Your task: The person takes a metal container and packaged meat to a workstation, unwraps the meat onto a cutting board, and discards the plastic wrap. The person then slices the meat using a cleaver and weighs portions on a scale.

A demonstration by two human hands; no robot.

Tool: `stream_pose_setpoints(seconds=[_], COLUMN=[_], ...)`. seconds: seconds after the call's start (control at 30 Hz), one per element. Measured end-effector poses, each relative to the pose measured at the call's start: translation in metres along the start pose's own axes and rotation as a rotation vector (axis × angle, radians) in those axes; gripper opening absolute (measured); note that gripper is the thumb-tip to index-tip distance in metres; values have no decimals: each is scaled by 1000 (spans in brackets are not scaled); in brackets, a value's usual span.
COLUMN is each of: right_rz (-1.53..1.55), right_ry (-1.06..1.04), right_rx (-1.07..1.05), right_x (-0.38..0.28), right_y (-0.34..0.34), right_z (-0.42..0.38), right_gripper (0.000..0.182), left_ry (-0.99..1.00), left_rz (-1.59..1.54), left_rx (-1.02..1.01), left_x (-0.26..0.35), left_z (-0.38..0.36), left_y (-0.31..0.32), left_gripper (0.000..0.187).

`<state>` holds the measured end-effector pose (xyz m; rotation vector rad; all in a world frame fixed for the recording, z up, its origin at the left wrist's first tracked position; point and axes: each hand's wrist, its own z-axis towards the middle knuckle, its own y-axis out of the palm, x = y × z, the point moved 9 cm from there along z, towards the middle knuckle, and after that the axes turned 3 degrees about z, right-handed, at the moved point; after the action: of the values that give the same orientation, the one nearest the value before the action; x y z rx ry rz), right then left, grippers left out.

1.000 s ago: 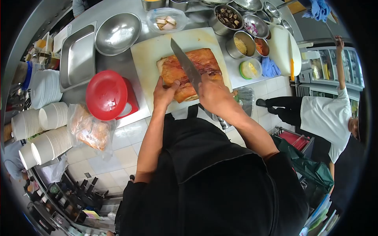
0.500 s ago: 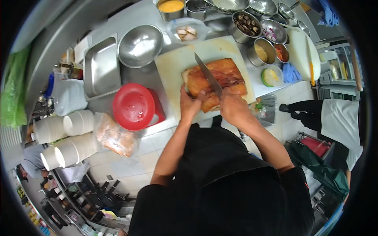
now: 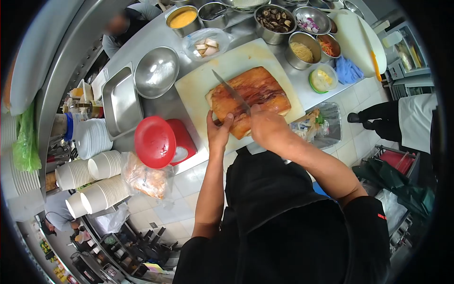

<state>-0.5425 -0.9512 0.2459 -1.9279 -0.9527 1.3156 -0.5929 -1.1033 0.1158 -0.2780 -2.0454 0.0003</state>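
Observation:
A slab of browned roast meat (image 3: 267, 87) lies on the pale cutting board (image 3: 191, 90). My right hand (image 3: 270, 128) is closed round the handle of a long kitchen knife (image 3: 231, 90), most of the handle hidden in the fist. Its blade slants across the top of the meat, with the tip pointing away and to the left. At the near left edge of the slab, my left hand (image 3: 219, 131) grips the meat, thumb on top and fingers against the side. Some of those fingers are hidden.
Left of the board are a red scale (image 3: 184, 142), a steel bowl (image 3: 157, 71) and a steel tray (image 3: 120, 102). Beyond it stand a bag of pale pieces (image 3: 205, 46) and pots of mushrooms (image 3: 274, 21) and noodles (image 3: 302, 51). Other people (image 3: 135, 21) are nearby.
The view has shifted, and a person has come into sight at the upper left. Both hands stay at the meat, and the knife still lies slanted over it.

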Motion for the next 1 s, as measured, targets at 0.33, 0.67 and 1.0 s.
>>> stream_pose_setpoints(seconds=[0.33,0.67,1.0], right_rz=[203,237,27], right_ry=[-31,-65,-15], right_rx=[-1,37,41], right_x=[6,8,-1], right_y=[-8,-7,-3], right_z=[2,-6,0], right_gripper=[24,24,27], left_ry=[10,51,105], left_rz=[-24,-103,-106], left_rx=[117,145,116], left_x=[-14,-9,-21], left_z=[-1,-9,5], left_y=[-4,1,-3], left_gripper=[78,73,81])
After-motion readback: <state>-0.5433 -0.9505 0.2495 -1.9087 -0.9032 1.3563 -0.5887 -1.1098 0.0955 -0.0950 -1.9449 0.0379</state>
